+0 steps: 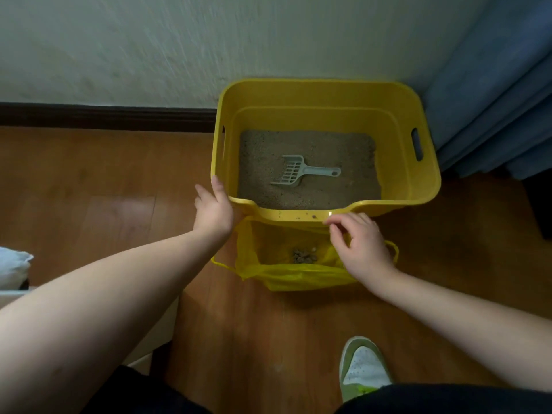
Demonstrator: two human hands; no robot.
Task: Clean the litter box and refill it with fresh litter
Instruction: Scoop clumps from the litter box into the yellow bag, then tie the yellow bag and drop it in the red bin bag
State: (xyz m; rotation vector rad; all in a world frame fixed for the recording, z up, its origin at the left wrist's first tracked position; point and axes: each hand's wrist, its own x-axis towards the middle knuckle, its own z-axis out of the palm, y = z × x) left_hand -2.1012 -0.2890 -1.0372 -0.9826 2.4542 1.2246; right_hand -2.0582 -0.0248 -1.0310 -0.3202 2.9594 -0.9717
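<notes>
A yellow plastic litter box [418,180] stands on the wooden floor against the wall, holding brownish litter [325,150]. A grey slotted scoop [298,173] lies on the litter, handle pointing right. In front of the box sits an open yellow plastic bag [298,276] with several dark clumps [304,257] inside. My left hand [213,209] grips the box's front left corner, thumb over the rim. My right hand [358,243] hovers at the lowered front lip of the box, above the bag's right edge, fingers loosely curled, holding nothing that I can see.
A blue curtain [493,94] hangs at the right beside the box. A dark baseboard [104,116] runs along the white wall. My shoe [363,366] rests on the floor at the bottom. A pale object [13,267] lies at the left edge.
</notes>
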